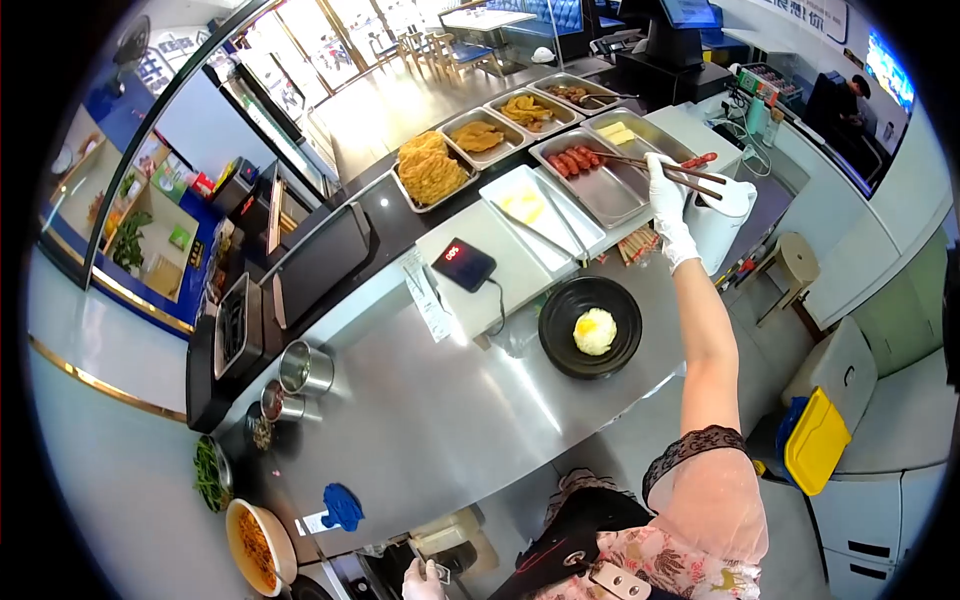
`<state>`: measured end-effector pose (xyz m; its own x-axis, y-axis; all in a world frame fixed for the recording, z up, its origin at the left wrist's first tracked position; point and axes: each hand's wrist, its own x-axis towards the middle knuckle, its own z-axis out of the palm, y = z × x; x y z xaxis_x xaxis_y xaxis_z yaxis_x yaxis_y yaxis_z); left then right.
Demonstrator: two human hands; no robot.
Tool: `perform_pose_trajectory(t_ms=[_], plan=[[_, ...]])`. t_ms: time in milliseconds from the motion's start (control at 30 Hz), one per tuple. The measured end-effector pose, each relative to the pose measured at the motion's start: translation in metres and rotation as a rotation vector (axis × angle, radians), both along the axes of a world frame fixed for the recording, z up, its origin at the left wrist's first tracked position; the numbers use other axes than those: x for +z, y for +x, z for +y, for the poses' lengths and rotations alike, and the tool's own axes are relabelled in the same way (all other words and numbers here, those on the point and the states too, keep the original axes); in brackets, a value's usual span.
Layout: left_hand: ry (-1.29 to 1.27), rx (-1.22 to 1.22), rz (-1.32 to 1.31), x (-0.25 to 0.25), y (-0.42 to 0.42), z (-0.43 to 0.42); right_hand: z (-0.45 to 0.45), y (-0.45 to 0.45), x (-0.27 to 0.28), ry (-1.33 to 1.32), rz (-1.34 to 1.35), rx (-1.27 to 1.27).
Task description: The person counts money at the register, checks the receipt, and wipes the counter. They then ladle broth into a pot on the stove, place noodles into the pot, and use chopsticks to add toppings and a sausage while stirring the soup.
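Note:
My right hand [668, 205], in a white glove, is closed around a pair of long brown chopsticks [703, 186]. Their thin ends reach left to the red sausages [573, 161] in a metal tray [612, 203]; whether they grip one is too small to tell. Just beyond the hand shows another red sausage-like piece [699, 160]. Nearer to me, a black plate [560, 345] carries a mound of white rice with a fried egg [595, 331]. Low in the view, my gloved left hand [422, 580] is partly cut off, its fingers bent around something small and unclear.
Metal trays of fried cutlets [432, 172] and other food line the counter's back. A white tray [520, 190] with tongs and a digital scale [464, 264] stand before them. Metal pots [306, 369], a blue cloth [342, 507] and a bowl of shredded food [258, 550] are left.

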<state>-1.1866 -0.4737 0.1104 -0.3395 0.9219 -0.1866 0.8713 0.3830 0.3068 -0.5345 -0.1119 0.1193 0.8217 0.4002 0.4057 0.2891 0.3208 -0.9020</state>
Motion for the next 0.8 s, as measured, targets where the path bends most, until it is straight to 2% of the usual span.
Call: perform_pose_trajectory(t_ms=[67, 200, 433, 633, 733, 800], plan=[[-0.042, -0.006, -0.018, 0.003, 0.01, 0.011, 0.011, 0.005, 0.001, -0.017, 0.055, 0.041], [-0.163, -0.006, 0.006, 0.01, 0.033, 0.029, 0.024, 0.019, -0.005, -0.019, -0.009, 0.053], [-0.182, 0.024, -0.036, -0.007, 0.03, 0.035, 0.034, 0.034, -0.006, 0.062, 0.084, 0.094], [-0.158, -0.06, 0.014, -0.003, 0.039, 0.033, 0.037, 0.039, -0.003, 0.049, 0.076, 0.108], [-0.192, -0.072, -0.055, -0.007, 0.038, 0.033, 0.043, 0.041, -0.006, 0.072, 0.109, 0.136], [-0.085, -0.166, 0.014, -0.015, 0.035, 0.032, 0.05, 0.043, -0.012, 0.074, 0.097, 0.137]])
